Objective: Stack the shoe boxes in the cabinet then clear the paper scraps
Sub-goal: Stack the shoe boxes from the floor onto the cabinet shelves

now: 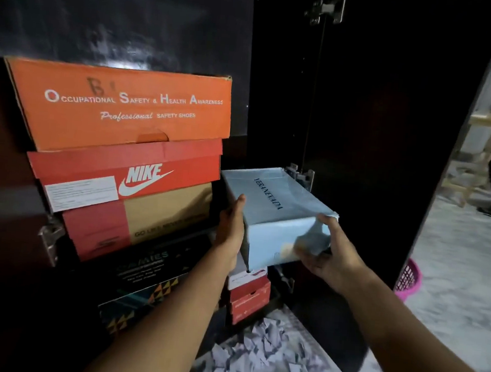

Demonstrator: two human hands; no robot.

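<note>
Both hands clamp the pale blue box [277,214], left hand [231,225] flat-fingered, right hand [325,253] fingers curled round its corner, steadying it onto the red boxes [248,297].

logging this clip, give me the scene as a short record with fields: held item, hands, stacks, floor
held item: light blue shoe box, carried at the open cabinet
left hand: flat against the box's left side
right hand: fingers curled round its near right corner
left stack: orange box on top, Nike box under it, dark boxes below
right stack: red boxes under the held box
floor: paper scraps uncleared, pink basket at right
</note>
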